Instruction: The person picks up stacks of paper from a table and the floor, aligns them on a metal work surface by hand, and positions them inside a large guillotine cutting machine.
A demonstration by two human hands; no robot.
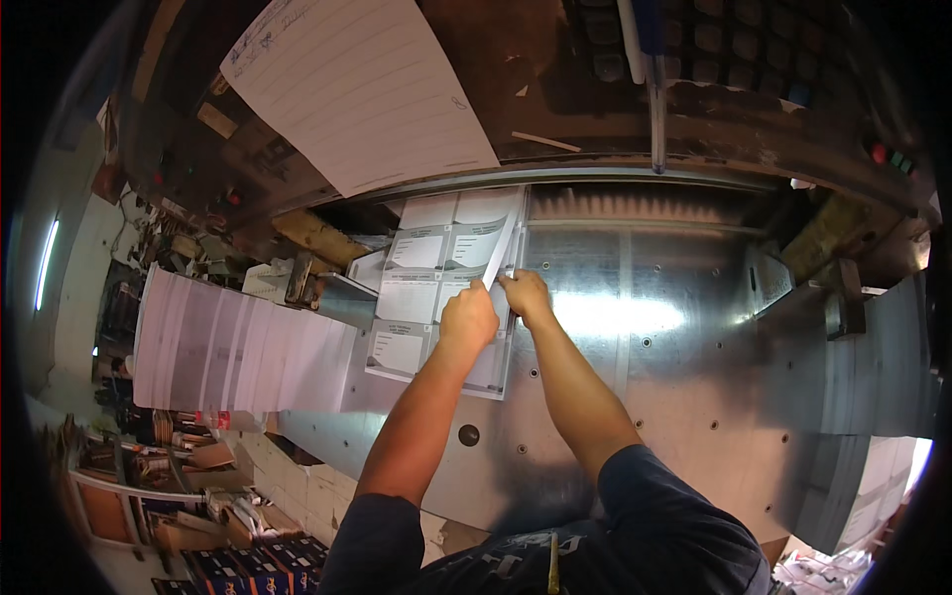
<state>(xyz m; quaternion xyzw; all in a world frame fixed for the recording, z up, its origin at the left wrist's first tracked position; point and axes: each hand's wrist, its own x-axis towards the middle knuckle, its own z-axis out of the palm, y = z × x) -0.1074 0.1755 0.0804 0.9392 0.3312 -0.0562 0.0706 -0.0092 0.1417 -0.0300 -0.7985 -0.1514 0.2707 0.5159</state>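
A stack of printed sheets (404, 300), white and grey with a grid of boxed forms, lies on the metal table (585, 387) in front of me. Its right edge is lifted and curls up as a pale flap. My left hand (468, 317) is closed over the right part of the stack and grips the raised sheets near that flap. Just to its right, my right hand (527, 296) has its fingers curled in at the stack's right edge, pinching the sheets there. The fingertips of both hands are partly hidden.
Tall paper piles stand at the left (243, 342) and at the right (863, 357). A metal bar (595, 178) crosses behind the stack. Beyond it are a handwritten lined sheet (362, 94), a pen (656, 109) and a dark keypad (734, 45). Small holes dot the table.
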